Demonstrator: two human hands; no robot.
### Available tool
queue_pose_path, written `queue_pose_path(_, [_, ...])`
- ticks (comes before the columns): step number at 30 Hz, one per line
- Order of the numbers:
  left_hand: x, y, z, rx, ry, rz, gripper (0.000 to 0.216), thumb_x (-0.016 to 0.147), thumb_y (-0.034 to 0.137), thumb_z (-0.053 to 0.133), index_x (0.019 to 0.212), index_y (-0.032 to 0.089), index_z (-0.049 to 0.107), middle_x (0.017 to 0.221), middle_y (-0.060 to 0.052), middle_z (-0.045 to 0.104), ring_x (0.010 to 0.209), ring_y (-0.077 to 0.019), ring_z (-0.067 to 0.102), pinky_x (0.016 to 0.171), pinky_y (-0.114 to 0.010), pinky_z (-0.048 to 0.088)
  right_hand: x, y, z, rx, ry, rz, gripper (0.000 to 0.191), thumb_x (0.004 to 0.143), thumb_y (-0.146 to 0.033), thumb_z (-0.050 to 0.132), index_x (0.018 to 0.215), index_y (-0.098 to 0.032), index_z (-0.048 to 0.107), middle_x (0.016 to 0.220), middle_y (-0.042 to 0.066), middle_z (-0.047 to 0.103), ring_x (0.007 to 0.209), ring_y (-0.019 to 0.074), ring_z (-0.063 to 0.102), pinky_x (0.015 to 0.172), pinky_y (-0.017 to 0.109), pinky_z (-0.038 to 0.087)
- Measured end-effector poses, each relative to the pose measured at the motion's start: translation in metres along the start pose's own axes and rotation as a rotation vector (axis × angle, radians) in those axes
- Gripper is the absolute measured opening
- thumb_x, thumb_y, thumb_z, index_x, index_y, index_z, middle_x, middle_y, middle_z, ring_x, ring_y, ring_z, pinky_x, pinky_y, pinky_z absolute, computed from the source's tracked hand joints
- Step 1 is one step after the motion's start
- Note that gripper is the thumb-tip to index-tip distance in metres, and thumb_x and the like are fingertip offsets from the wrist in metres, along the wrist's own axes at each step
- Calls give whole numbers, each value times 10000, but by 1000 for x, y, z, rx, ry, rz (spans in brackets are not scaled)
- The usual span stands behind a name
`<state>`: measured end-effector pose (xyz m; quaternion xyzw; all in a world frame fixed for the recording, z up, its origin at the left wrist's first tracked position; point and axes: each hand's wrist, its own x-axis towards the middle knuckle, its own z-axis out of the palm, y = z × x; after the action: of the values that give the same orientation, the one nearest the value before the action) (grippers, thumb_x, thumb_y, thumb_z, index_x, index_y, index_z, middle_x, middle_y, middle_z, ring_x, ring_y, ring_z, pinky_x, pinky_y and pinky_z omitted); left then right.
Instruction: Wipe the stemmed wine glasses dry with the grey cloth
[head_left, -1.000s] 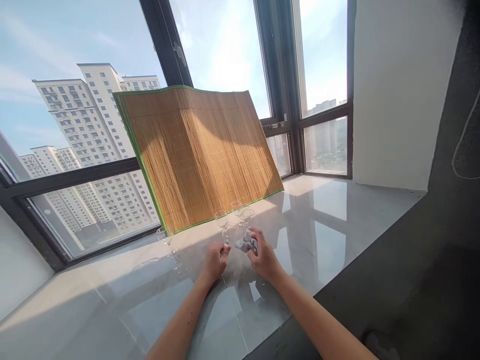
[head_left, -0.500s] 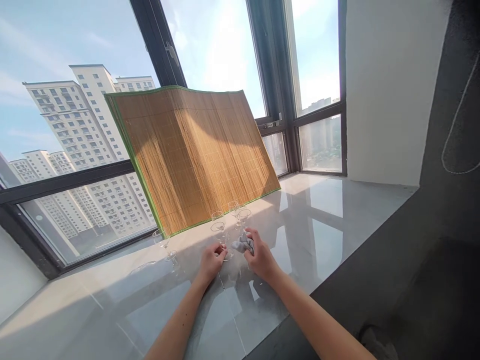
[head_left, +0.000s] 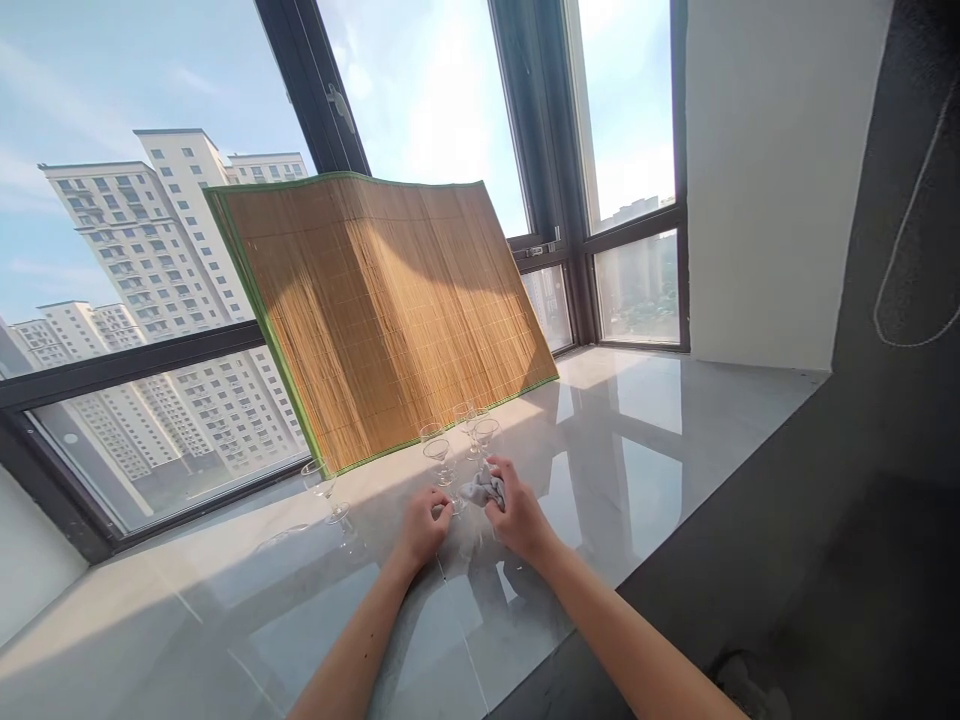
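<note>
The left hand (head_left: 421, 527) pinches the foot of a stemmed glass (head_left: 439, 462) that stands upright on the marble bench (head_left: 660, 420), fingers closed on its base. Just beside it at 3 o'clock, the right hand (head_left: 519, 517) is clenched on a small grey cloth (head_left: 484, 488). More glasses (head_left: 474, 425) stand at 12 o'clock before a leaning bamboo mat (head_left: 382, 310); another glass (head_left: 322, 487) stands apart at 9 o'clock.

I see tall dark-framed windows (head_left: 420, 90) at the far side, pale high-rise towers (head_left: 150, 230) outside, a glossy grey marble sill (head_left: 637, 440) catching sunlight, and a white wall (head_left: 765, 180) on the right.
</note>
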<state>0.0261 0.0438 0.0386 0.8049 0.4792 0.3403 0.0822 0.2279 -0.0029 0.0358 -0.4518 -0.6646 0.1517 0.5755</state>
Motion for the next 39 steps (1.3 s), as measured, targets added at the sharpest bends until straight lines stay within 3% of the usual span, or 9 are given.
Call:
queue_pose_path(5, [0, 2, -2, 27, -60, 39, 220, 831, 300, 557, 901, 221, 750, 1073, -68, 710, 1063, -246, 596, 1003, -435, 431, 0, -1, 0, 0, -2, 5, 575, 731, -74, 483, 1281, -228, 413, 1048, 68, 633, 960, 196, 629, 856, 339, 504])
queue_pose_path(22, [-2, -3, -1, 191, -185, -49, 441, 865, 400, 551, 1273, 260, 641, 1440, -82, 534, 1349, -270, 463, 1147, -472, 297, 0, 0, 0, 6, -3, 3, 572, 724, -69, 498, 1266, -237, 425, 1022, 57, 644, 970, 202, 631, 835, 335, 508])
queue_pose_path(34, [-4, 8, -12, 311, -149, 10, 391, 827, 413, 588, 1167, 254, 697, 1279, -94, 655, 1219, -298, 533, 1084, -463, 310, -1, 4, 2, -3, -9, -2, 584, 714, -64, 497, 1267, -238, 425, 1014, 50, 643, 923, 191, 631, 826, 329, 509])
queue_pose_path(39, [-4, 11, -11, 320, -104, 18, 301, 845, 418, 553, 1002, 229, 727, 1036, -99, 711, 1054, -284, 589, 1006, -450, 362, 0, 1, 0, -14, -5, -7, 581, 707, -62, 489, 1263, -221, 435, 1024, 61, 643, 917, 194, 628, 824, 335, 510])
